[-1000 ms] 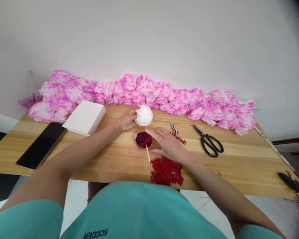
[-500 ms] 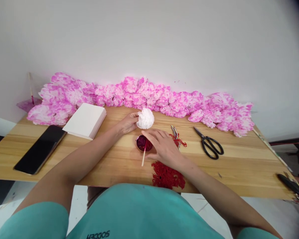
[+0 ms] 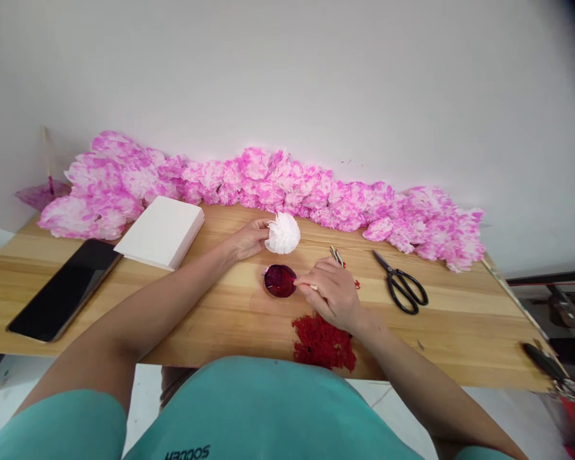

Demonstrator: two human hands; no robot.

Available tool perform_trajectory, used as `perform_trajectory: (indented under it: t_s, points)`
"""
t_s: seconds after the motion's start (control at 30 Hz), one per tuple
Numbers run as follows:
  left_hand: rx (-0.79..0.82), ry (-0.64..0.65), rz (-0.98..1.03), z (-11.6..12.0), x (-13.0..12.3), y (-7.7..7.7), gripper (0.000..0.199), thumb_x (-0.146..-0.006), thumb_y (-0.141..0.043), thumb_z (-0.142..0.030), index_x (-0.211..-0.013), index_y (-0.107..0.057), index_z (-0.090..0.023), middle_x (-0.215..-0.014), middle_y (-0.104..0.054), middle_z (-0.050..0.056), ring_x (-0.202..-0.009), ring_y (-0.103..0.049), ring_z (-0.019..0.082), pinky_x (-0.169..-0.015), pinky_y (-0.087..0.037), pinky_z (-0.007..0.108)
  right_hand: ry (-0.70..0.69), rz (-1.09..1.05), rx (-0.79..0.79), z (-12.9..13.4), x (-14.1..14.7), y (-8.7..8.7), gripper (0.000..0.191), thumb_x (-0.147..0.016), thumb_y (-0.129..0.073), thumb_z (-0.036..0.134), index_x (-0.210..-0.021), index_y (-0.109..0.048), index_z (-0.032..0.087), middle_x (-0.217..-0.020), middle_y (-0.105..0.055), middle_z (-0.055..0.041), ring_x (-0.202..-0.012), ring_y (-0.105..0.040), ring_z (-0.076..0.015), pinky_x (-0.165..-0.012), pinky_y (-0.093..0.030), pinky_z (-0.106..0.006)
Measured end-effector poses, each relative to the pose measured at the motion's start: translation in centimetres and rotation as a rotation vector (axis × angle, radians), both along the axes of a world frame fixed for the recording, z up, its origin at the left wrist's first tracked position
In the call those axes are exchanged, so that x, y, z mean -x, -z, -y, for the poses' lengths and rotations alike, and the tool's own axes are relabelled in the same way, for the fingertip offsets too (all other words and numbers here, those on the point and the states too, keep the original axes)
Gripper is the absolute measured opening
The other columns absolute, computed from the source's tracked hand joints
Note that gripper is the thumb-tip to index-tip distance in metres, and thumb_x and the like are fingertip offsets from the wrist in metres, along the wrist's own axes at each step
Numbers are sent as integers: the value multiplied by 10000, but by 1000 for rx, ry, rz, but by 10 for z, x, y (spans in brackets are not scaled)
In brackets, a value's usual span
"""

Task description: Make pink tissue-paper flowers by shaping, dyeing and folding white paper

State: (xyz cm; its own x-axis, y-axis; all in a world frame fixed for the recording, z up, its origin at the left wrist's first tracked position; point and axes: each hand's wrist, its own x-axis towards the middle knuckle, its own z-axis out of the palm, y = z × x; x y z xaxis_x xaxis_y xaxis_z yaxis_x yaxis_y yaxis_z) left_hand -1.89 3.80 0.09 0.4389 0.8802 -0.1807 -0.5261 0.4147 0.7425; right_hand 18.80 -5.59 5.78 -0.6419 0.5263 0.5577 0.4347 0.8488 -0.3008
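Observation:
A round white paper flower (image 3: 284, 234) is pinched at its left side by my left hand (image 3: 252, 240), just beyond a small bowl of dark magenta dye (image 3: 278, 281). My right hand (image 3: 332, 291), at the bowl's right, is closed on a thin wooden stick (image 3: 314, 287). The stick's far end is dyed pink and reaches the bowl's edge; how deep it goes in I cannot tell. Below the right hand lies a tangled heap of red yarn (image 3: 323, 342). Partly hidden behind that hand are some thin twisted strands (image 3: 336, 255).
Pink-and-white paper flowers (image 3: 268, 182) line the wall side of the table. At left are a stack of white paper (image 3: 161, 230) and a phone (image 3: 64, 291). Black scissors (image 3: 402, 281) lie at right; another black-handled tool (image 3: 544, 361) sits by the right edge.
My right hand has closed round the wooden stick, which leaned in the bowl before, and turned it to the right. My left hand still holds the white flower in nearly the same place.

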Motion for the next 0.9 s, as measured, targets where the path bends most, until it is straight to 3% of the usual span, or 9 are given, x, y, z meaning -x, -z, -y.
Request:
perform_trajectory:
  t_s: [0.33, 0.5, 0.7, 0.8, 0.9]
  points:
    - [10, 27, 36, -2, 1, 1, 243, -514, -825, -24, -718, -716, -96, -653, -691, 15, -585, -621, 96, -627, -480, 204, 1, -162, -30, 0, -3, 13, 158, -898, -473, 133, -826, -598, 196, -614, -601, -8, -573, -483, -148, -614, -385, -329]
    - [12, 29, 4, -2, 1, 4, 201, -576, -825, -64, -748, -725, -97, -734, -721, 59, -664, -650, 128, -716, -499, 248, 78, -350, 159, -2, -13, 14, 200, -936, -454, 166, -832, -620, 202, -643, -609, -13, -611, -520, -154, -643, -416, -335]
    - [-2, 35, 21, -3, 0, 5, 322, -552, -897, -157, -811, -711, -111, -736, -700, 31, -622, -630, 113, -639, -492, 229, 293, -845, 603, -15, -22, 23, 307, -968, -452, 366, -749, -607, 218, -531, -458, 32, -509, -459, -137, -580, -436, -307]
    - [-3, 29, 47, -3, 1, 1, 394, -534, -918, -179, -858, -701, -125, -749, -685, 4, -614, -620, 93, -603, -486, 202, 308, -1015, 700, -25, -22, 11, 319, -932, -503, 430, -714, -607, 222, -518, -440, 25, -544, -474, -151, -601, -462, -312]
    - [9, 46, 35, -2, 1, 0, 407, -518, -927, -166, -846, -691, -117, -733, -675, -5, -607, -615, 84, -600, -490, 198, 269, -1099, 764, -33, -21, -13, 318, -916, -543, 445, -692, -596, 226, -522, -419, 34, -558, -464, -143, -644, -476, -308]
